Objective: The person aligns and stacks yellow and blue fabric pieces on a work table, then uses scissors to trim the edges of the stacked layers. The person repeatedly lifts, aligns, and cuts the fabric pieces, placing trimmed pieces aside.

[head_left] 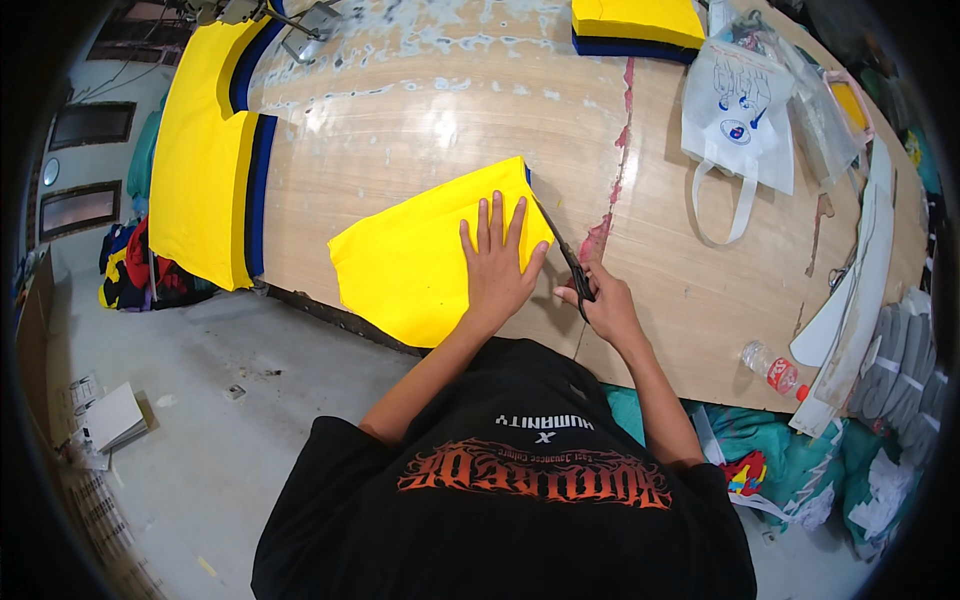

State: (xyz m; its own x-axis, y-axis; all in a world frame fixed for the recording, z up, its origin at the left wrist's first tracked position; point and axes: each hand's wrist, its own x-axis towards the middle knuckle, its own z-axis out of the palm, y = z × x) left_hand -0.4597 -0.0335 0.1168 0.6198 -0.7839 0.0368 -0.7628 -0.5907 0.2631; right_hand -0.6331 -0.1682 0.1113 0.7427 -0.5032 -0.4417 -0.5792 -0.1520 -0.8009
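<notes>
A stack of yellow fabric pieces point(400, 270) lies on the wooden table in front of me, with a bit of dark blue showing at its far right corner. My left hand point(497, 265) rests flat on the fabric, fingers spread. In my right hand point(605, 303) is a pair of black-handled scissors point(567, 250), my fingers around the handles. The blades point away from me and lie along the right edge of the fabric, near its far corner. Whether the fabric is between the blades is hard to make out.
Tall stacks of yellow and dark blue fabric stand at the table's left point(200, 200) and far side point(640, 25). A white bag point(735, 120) lies to the right. Near the right edge are a plastic bottle point(770, 368), long white strips point(850, 290) and grey bundles point(900, 360).
</notes>
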